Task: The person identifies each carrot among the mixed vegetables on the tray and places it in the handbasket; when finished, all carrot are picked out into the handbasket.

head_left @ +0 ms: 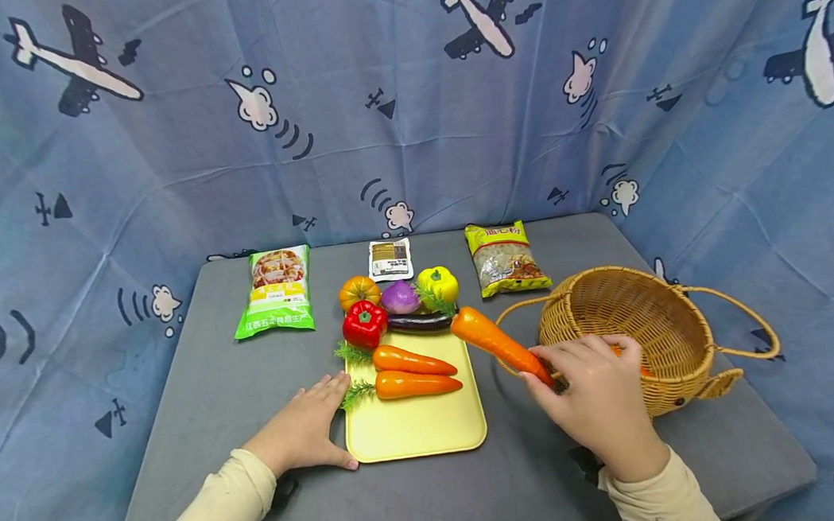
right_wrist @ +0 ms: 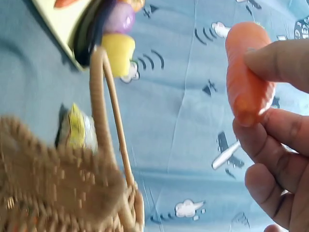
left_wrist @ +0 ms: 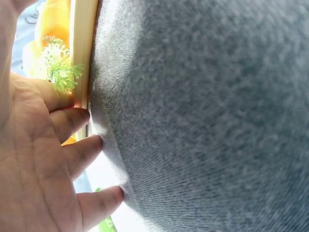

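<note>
My right hand pinches a carrot by its narrow end, its thick end pointing up toward the tray. In the right wrist view the thumb and fingertips grip this carrot from both sides. My left hand rests at the left edge of a pale yellow tray, fingers spread; the left wrist view has its fingertips against the tray's side. Two carrots with green tops lie side by side on the tray. Behind them sit a red bell pepper and an eggplant.
A wicker basket with looped handles stands at the right, something orange inside. An orange pumpkin, a purple onion and a yellow pepper sit behind the tray. Farther back lie a green bag, a small packet and a yellow bag.
</note>
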{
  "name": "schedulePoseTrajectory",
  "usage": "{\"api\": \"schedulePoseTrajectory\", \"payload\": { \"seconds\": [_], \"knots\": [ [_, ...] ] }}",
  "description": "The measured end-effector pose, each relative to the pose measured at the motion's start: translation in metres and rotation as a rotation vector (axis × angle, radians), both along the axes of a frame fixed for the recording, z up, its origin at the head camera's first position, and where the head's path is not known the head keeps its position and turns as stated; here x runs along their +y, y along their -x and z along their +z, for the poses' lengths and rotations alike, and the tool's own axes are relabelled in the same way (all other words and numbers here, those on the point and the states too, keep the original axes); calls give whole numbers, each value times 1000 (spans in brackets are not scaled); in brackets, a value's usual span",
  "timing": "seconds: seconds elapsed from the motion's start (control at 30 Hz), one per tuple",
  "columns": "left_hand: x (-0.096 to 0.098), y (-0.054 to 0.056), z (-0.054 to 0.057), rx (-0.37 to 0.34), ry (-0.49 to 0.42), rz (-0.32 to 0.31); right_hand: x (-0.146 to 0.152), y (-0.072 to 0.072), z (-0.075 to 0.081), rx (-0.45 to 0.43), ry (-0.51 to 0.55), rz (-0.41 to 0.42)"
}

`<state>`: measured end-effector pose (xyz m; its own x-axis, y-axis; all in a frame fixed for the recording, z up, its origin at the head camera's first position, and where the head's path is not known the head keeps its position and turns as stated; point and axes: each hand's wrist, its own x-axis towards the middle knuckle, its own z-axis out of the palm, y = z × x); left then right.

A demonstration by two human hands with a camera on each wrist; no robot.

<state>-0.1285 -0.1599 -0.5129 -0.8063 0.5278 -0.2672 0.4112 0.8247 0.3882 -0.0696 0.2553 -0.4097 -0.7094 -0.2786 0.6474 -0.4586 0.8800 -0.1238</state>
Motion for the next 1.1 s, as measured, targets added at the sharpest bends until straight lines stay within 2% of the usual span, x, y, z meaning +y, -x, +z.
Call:
{"api": "schedulePoseTrajectory", "payload": {
  "seconds": [0.3, 0.53, 0.7, 1.1],
  "knots": [
    [1, 1, -1, -2, 3, 0, 37, -5, 11, 22, -3, -139],
    [1, 1, -1, 4, 2, -5, 58, -9, 14, 49, -6, -236],
    [1, 1, 0, -2, 7, -3, 72, -14, 17, 66, 36, -301],
    [1, 1, 1, -3, 8, -9, 93, -28, 24, -29, 130, -520]
  ]
}}
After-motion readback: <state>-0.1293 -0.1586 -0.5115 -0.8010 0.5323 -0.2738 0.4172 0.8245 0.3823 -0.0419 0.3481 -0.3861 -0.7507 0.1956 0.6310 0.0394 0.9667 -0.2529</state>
